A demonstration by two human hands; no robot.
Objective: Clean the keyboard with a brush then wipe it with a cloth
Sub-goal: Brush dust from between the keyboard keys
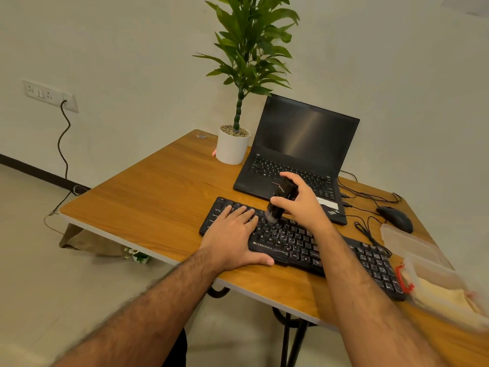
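Observation:
A black keyboard (299, 245) lies slantwise on the wooden table (148, 202). My left hand (232, 234) rests flat on its left end, fingers straight over the keys, thumb along the front edge. My right hand (299, 202) grips a black brush (280, 200), held tilted, with its bristles touching the keys in the upper left part of the keyboard, just beside my left fingertips. A pale yellow cloth (444, 295) lies in a clear plastic box at the right edge.
An open black laptop (299, 149) stands behind the keyboard, beside a potted plant (232, 147). A black mouse (395, 218) and cables lie to the right. The clear box (412, 245) with a red clip sits at the keyboard's right end.

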